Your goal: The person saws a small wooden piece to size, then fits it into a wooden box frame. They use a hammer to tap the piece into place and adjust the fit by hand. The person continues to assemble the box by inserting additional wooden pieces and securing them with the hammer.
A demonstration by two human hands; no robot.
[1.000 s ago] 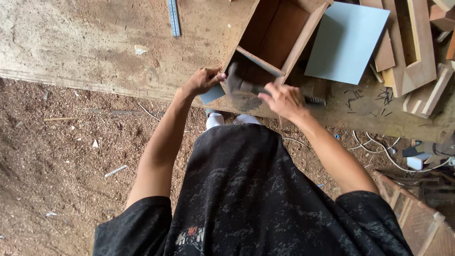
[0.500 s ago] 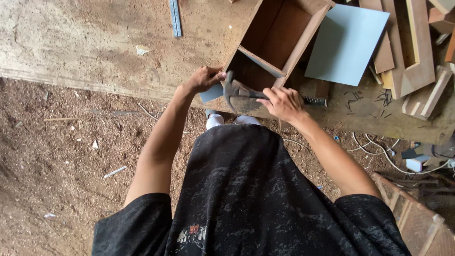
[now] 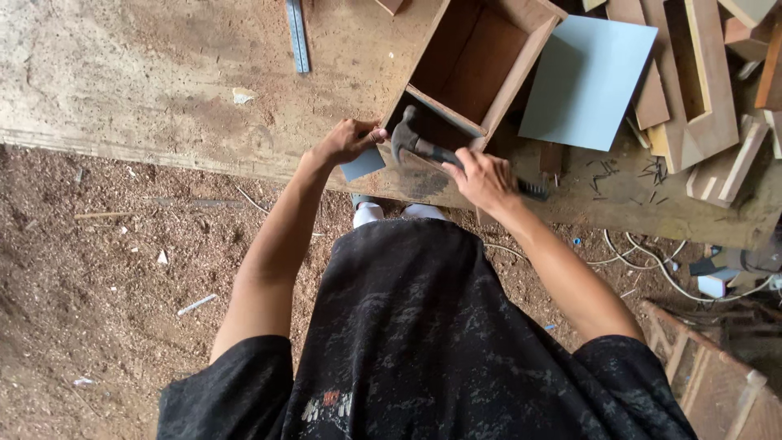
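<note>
1. Head view, centre of the frame: the right hand (image 3: 482, 178) is closed around the handle of a claw hammer (image 3: 423, 148). The hammer's dark head sits just left of the hand, at the near lower corner of an open wooden box (image 3: 521, 61).
2. Head view, just left of centre: the left hand (image 3: 346, 140) pinches a small grey panel (image 3: 362, 164) between thumb and fingers, holding it against the box's near corner, just beside the hammer head.
3. Head view, upper middle: the box lies on a worn wooden bench (image 3: 147, 81) with its open side facing up, and its inside is dark.
4. Head view, upper right: a larger pale blue-grey sheet (image 3: 588, 77) lies flat beside the box, with wooden offcuts (image 3: 692, 90) stacked further right.
5. Head view, top, left of the box: a metal ruler (image 3: 297, 37) lies on the bench.
6. Head view, left side: sawdust and chips cover the floor (image 3: 106, 285) below the bench edge.
</note>
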